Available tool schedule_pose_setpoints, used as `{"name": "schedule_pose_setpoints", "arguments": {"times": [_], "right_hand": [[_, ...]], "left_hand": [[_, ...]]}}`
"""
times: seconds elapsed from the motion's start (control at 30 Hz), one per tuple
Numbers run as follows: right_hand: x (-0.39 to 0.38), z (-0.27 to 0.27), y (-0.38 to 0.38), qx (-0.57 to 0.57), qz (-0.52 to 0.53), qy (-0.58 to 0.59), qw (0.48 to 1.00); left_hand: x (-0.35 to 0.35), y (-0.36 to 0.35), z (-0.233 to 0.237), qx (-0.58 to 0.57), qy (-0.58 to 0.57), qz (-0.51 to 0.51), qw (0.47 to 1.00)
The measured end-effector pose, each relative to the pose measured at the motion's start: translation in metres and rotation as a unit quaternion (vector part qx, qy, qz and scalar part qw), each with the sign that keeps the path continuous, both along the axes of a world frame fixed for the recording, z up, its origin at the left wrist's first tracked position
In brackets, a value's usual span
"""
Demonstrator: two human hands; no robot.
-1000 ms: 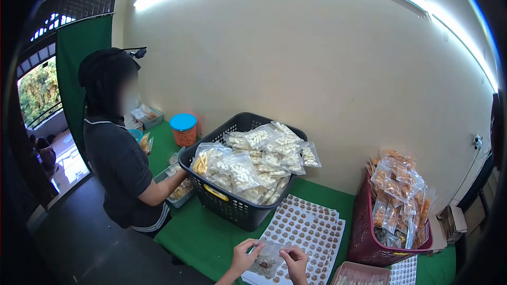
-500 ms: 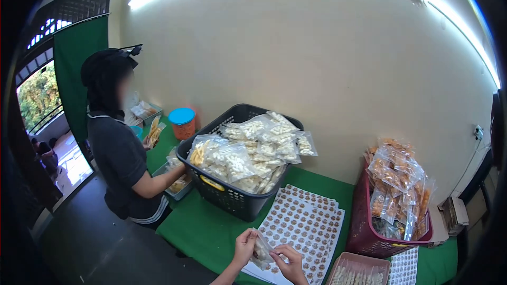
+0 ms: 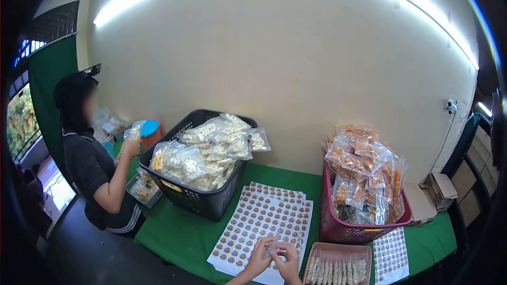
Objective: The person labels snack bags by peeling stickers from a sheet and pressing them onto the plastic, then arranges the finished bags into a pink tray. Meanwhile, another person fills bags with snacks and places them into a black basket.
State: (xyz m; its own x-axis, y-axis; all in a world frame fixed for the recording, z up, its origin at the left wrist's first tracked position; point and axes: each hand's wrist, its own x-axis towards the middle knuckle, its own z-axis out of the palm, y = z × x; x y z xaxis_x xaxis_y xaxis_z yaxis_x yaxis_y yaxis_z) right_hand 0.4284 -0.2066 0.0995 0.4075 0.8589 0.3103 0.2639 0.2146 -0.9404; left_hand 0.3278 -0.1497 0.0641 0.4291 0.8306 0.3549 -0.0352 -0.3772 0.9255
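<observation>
Both hands meet low in the view, over the sheets of round stickers [image 3: 259, 212]. My left hand [image 3: 257, 259] is closed on one side of a small clear plastic bag [image 3: 271, 247]. With bent fingers, my right hand [image 3: 288, 263] pinches the same bag from the other side. The fingers cover much of the bag, so its contents are hard to make out. Just right of my hands stands a pink tray [image 3: 344, 247], with several slim packets of pale snacks [image 3: 336, 272] lined up in it.
A black basket [image 3: 196, 199] heaped with bagged pale snacks stands left on the green tablecloth [image 3: 171, 237]. At right, a maroon basket [image 3: 343, 231] holds bagged orange snacks. A co-worker [image 3: 97, 163] at far left holds up a packet near a blue-lidded tub [image 3: 150, 128].
The view has swung right, so the baskets appear further left. My hands have drawn closer together around the bag. The co-worker's arm has risen from beside the black basket, now with a packet.
</observation>
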Motion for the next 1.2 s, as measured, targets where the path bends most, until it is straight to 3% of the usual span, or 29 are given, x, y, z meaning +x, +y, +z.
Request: {"name": "schedule_pose_setpoints", "arguments": {"times": [0.07, 0.17, 0.2, 0.3, 0.37, 0.53, 0.67, 0.97, 1.1, 1.13, 1.2], "right_hand": [[0.017, -0.004, -0.009, 0.056, -0.029, -0.218, 0.974], [0.035, -0.019, -0.024, -0.017, -0.088, 0.106, 0.99], [0.042, -0.021, -0.025, -0.005, -0.081, 0.148, 0.986], [0.059, -0.028, -0.039, -0.08, 0.133, 0.273, 0.949], [0.06, -0.023, -0.046, -0.032, 0.125, 0.248, 0.96], [0.076, -0.025, -0.061, -0.003, 0.081, 0.158, 0.984], [0.088, -0.022, -0.079, -0.016, 0.063, 0.207, 0.976], [0.108, -0.037, -0.098, 0.016, 0.084, 0.275, 0.958], [0.101, -0.052, -0.094, 0.001, 0.06, 0.294, 0.954], [0.099, -0.048, -0.095, -0.006, 0.078, 0.318, 0.945], [0.099, -0.055, -0.102, -0.065, 0.162, 0.236, 0.956]], "left_hand": [[0.003, -0.005, 0.002, -0.029, -0.028, 0.007, 0.999], [0.004, -0.021, 0.006, -0.218, -0.045, -0.012, 0.975], [0.007, -0.029, 0.009, -0.193, -0.062, -0.016, 0.979], [0.02, -0.049, 0.003, -0.202, -0.091, -0.039, 0.974], [0.026, -0.054, 0.009, -0.239, -0.107, -0.022, 0.965], [0.044, -0.064, 0.003, -0.097, -0.009, 0.056, 0.994], [0.048, -0.076, 0.022, -0.082, -0.003, 0.064, 0.995], [0.067, -0.093, 0.01, -0.151, -0.082, 0.006, 0.985], [0.082, -0.103, 0.011, -0.234, -0.135, 0.055, 0.961], [0.084, -0.103, 0.011, -0.242, -0.16, 0.076, 0.954], [0.089, -0.101, 0.016, -0.248, -0.199, 0.118, 0.941]]}}
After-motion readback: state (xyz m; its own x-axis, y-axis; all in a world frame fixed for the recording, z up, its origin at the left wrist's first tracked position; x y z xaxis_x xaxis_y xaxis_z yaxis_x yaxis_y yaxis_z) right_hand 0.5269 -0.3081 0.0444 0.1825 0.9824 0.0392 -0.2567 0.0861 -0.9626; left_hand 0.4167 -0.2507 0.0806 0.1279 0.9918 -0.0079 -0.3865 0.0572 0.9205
